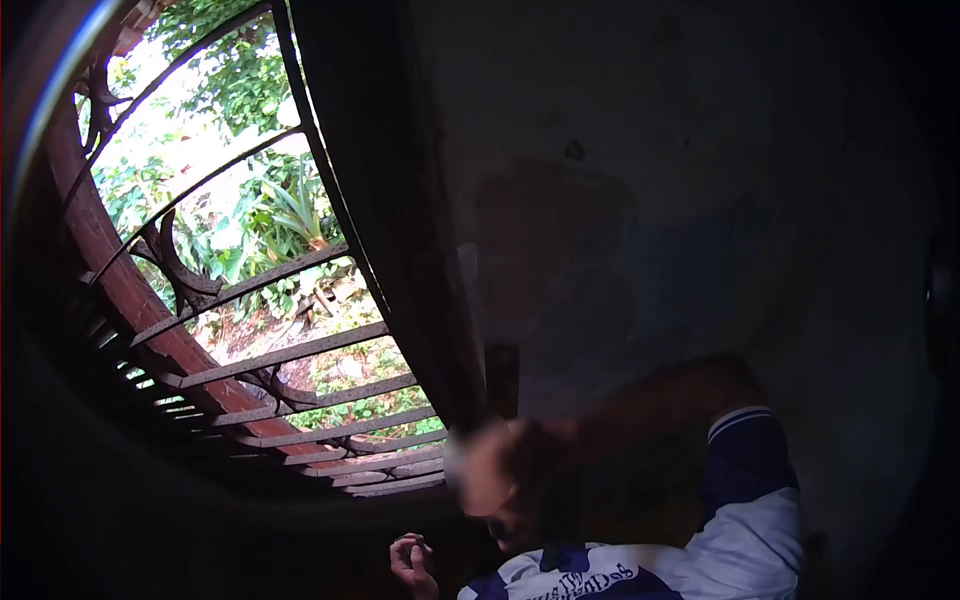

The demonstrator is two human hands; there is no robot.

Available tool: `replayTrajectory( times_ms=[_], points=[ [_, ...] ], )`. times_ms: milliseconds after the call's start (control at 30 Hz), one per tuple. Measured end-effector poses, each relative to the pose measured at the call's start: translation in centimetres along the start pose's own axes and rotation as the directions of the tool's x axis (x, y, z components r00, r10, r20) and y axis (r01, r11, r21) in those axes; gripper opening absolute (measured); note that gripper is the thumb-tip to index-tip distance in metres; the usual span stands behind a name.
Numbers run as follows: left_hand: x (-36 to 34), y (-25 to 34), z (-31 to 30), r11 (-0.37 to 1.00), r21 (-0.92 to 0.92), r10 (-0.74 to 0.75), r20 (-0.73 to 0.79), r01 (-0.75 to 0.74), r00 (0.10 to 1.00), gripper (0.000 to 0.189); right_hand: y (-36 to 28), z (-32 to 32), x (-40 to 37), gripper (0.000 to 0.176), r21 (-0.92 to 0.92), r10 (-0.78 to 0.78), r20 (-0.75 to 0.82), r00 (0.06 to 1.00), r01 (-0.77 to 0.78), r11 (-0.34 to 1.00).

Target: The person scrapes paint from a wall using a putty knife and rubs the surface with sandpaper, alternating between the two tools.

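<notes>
Neither my left hand nor my right hand shows in the view. At the lower right is another person in a white and dark blue shirt (745, 540) with lettering on it. That person's bent arm (650, 405) is raised toward the blurred head. A hand (412, 562) with curled fingers shows at the bottom, left of the shirt, and seems to be the other person's. Whether it holds anything is too dark to tell.
A barred window (290, 355) fills the left side, with green plants (290, 205) and bright ground outside. Behind the person stands a dark, stained wall (690, 220). The lower left and right edges are in deep shadow.
</notes>
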State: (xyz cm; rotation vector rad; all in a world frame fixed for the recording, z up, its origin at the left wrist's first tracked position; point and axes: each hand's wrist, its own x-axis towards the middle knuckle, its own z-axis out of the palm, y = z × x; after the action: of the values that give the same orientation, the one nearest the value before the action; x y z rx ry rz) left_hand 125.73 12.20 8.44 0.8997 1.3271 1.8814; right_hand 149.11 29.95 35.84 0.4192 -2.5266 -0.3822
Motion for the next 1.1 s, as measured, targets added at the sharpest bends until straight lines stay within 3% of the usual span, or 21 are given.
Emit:
replayTrajectory(
  times_ms=[67,133,200,267,300,367,433,533,567,667,700,800,833,967,1067,1100],
  points=[
    [-0.6,-0.1,0.5,1.0,0.009,0.012,-0.015,-0.012,1.0,0.012,-2.4,0.3,-0.4,0.042,-0.173,-0.199,0.056,0.978,0.206,0.963],
    [-1.3,-0.5,0.9,0.999,0.036,0.015,-0.022,-0.014,1.0,0.013,0.7,3.4,-1.1,0.036,0.052,-0.103,-0.26,0.96,0.121,0.991],
    [-2.0,-0.9,0.9,0.996,0.089,0.01,-0.015,-0.009,1.0,0.019,1.2,4.4,-2.0,0.032,0.154,-0.038,-0.296,0.954,0.087,0.984],
    [-2.6,-1.0,1.5,0.999,0.042,-0.009,-0.049,0.011,0.999,0.016,0.1,-0.6,-0.6,0.029,0.091,-0.079,-0.079,0.994,0.087,0.992],
    [-3.0,-1.0,1.7,1.0,0.021,-0.021,-0.064,0.023,0.998,0.015,-0.9,-0.9,-0.7,0.029,-0.055,-0.176,-0.014,0.984,0.175,0.983],
    [-3.3,-1.0,2.2,0.999,0.049,-0.002,-0.079,0.006,0.997,0.014,0.1,0.3,-1.5,0.03,0.016,-0.135,-0.104,0.985,0.138,0.99],
    [-3.9,-1.1,2.2,0.998,0.057,0.011,-0.101,-0.006,0.995,0.013,2.8,0.3,-1.7,0.028,0.078,-0.107,-0.086,0.991,0.114,0.99],
    [-4.1,-1.5,2.3,1.0,0.026,0.01,-0.133,-0.006,0.991,0.012,0.0,-0.9,-1.6,0.035,0.041,-0.206,-0.046,0.977,0.208,0.977],
    [-4.1,-1.4,2.2,1.0,0.014,-0.011,-0.128,0.013,0.992,0.012,-0.9,-1.4,-1.4,0.038,-0.08,-0.284,0.014,0.959,0.284,0.955],
    [-3.8,-1.2,2.3,0.999,0.044,-0.009,-0.116,0.014,0.993,0.014,2.9,-1.5,-2.0,0.034,0.136,-0.143,0.038,0.989,0.137,0.981],
    [-3.6,-1.1,2.5,0.998,0.064,0.004,-0.111,0.003,0.994,0.014,2.2,-0.8,-2.2,0.032,0.082,-0.176,-0.015,0.984,0.176,0.981],
    [-3.2,-0.8,2.7,0.999,0.047,0.014,-0.106,-0.009,0.994,0.014,-0.8,-2.0,-2.2,0.038,0.001,-0.248,0.027,0.968,0.248,0.969],
    [-3.0,-0.7,2.9,0.999,0.05,0.014,-0.104,-0.009,0.994,0.014,-1.1,-2.3,-2.4,0.037,0.107,-0.281,0.081,0.956,0.272,0.956],
    [-3.0,-0.5,2.7,0.998,0.059,-0.003,-0.097,0.009,0.995,0.014,1.6,-2.5,-2.4,0.029,0.196,-0.181,-0.035,0.983,0.185,0.963],
    [-2.6,-0.4,2.8,0.999,0.054,0.006,-0.083,-0.001,0.996,0.014,-1.1,-3.0,-2.8,0.032,0.088,-0.31,0.074,0.948,0.303,0.949],
    [-2.5,-0.4,3.0,0.999,0.051,0.011,-0.08,-0.007,0.997,0.013,-0.5,-2.6,-2.9,0.031,0.093,-0.276,0.048,0.96,0.27,0.958]
  ],
)
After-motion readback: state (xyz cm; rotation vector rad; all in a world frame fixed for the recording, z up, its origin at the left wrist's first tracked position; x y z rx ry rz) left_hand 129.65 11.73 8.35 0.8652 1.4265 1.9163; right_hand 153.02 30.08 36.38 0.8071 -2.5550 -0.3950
